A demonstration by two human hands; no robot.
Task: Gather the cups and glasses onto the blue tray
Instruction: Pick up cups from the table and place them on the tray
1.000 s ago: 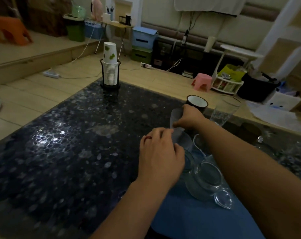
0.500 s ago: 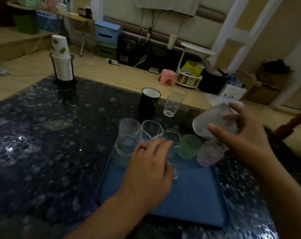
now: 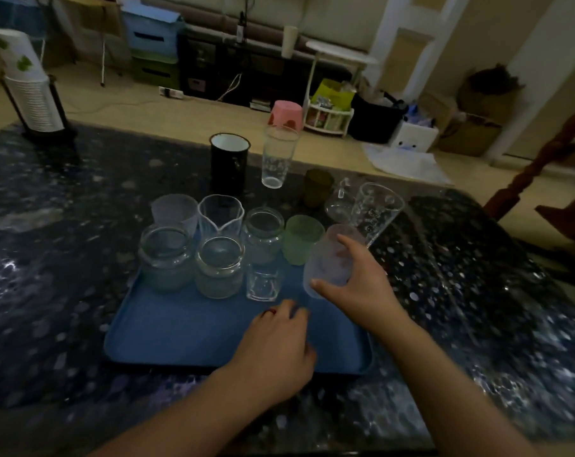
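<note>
A blue tray [image 3: 180,338] lies on the dark speckled table [image 3: 65,291]. Along its far side stand several cups and glasses, among them two round jars [image 3: 167,255], a small clear glass [image 3: 263,285] and a green frosted cup [image 3: 301,239]. My right hand [image 3: 358,288] grips a frosted cup [image 3: 329,262], tilted over the tray's right part. My left hand [image 3: 273,347] hovers over the tray's near edge, fingers curled, holding nothing. Off the tray stand a black mug [image 3: 228,163], a tall clear glass [image 3: 277,156], a dark amber cup [image 3: 317,188] and a tilted clear tumbler [image 3: 375,212].
A stack of paper cups in a black holder [image 3: 29,87] stands at the table's far left corner. Beyond the far table edge are a pink stool [image 3: 286,115], boxes and storage bins on the floor. A dark wooden chair [image 3: 549,179] is at the right.
My right hand has brought the frosted cup down and left, from above the table's right side to the tray. My left hand pulled back toward the tray's near edge. The view shifted.
</note>
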